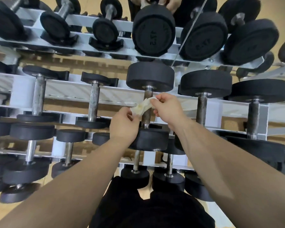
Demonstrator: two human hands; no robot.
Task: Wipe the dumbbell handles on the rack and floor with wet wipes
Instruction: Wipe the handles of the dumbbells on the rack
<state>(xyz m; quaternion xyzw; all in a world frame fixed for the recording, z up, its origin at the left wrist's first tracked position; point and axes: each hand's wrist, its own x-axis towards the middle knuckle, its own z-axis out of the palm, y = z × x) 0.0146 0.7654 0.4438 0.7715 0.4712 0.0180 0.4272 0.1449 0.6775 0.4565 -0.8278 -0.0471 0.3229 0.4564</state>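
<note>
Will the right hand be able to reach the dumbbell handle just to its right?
Probably yes. The right hand sits beside that handle, nothing lies between them, though it pinches the wipe.

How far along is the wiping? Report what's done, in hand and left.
Done: no handle shows as wiped, though the wet wipe looks yellowed, as if used. In hand: left hand and right hand pinch its ends, holding it stretched across the middle dumbbell handle. Left: likely that handle's lower part, and possibly the neighbouring handles and lower-tier handles; I cannot tell which are cleaned.
</note>
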